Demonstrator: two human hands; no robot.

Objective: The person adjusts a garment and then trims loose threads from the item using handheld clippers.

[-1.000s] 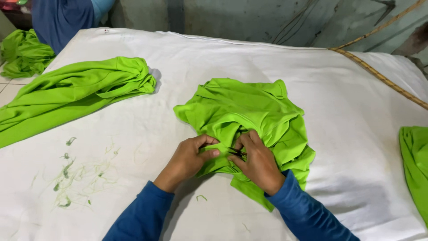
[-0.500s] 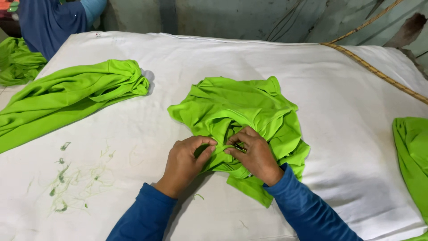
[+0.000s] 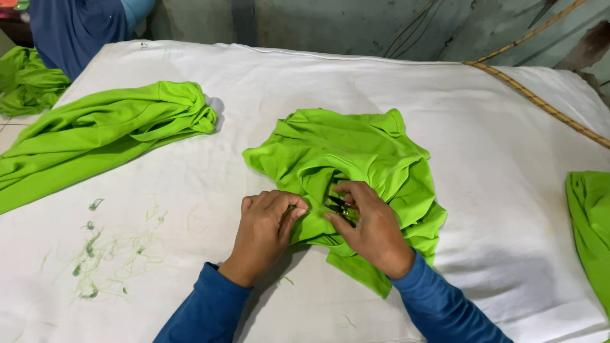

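Both hands work at the near edge of a crumpled green garment (image 3: 356, 155) that lies a little right of the middle of the white worktop (image 3: 305, 82). Left hand (image 3: 267, 228) is curled, its fingertips pinching a fold of the green cloth at the garment's lower left. Right hand (image 3: 372, 225) rests on the cloth just beside it, fingers closed around a small dark snipper (image 3: 338, 207) whose blades point left toward the pinched fold; both arms wear blue sleeves. Going by size from there: a long bundle of green cloth (image 3: 108, 136) stretches across the worktop's left side, well apart from the hands. Another green piece (image 3: 588, 222) lies at the right edge, and a green heap (image 3: 28, 79) sits off the far left corner, near a person in blue (image 3: 76, 28). A rope (image 3: 540, 101) runs slanting over the far right corner. Smallest, loose green thread scraps (image 3: 95, 254) are scattered on the worktop left of the left hand.
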